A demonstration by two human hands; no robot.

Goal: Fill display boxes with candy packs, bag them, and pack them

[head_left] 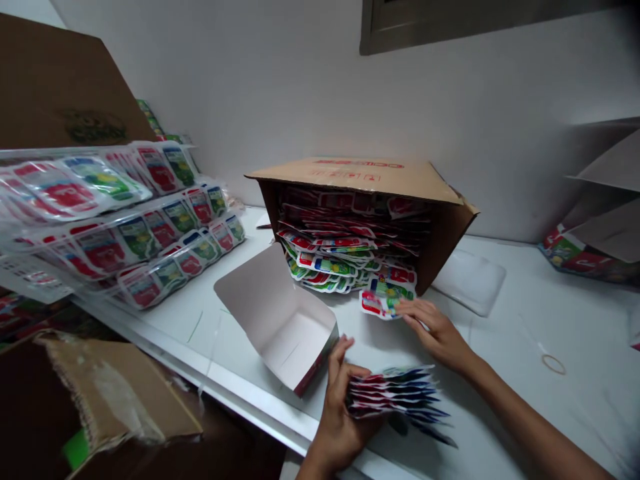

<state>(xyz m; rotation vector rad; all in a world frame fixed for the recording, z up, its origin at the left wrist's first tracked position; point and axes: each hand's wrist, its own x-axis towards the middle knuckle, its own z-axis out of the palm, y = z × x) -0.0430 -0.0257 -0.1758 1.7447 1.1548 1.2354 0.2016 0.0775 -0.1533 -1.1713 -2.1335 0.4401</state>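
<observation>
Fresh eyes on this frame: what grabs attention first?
The cardboard box lies on its side mid-table, its open mouth crammed with colourful flat packets that spill onto the white table. In front of it, the left hand grips a fanned stack of packets beside an open white carton, while the right hand has its fingertips on a loose packet at the box's mouth. At left, tiers of clear-wrapped packet sheets crowd the edge.
</observation>
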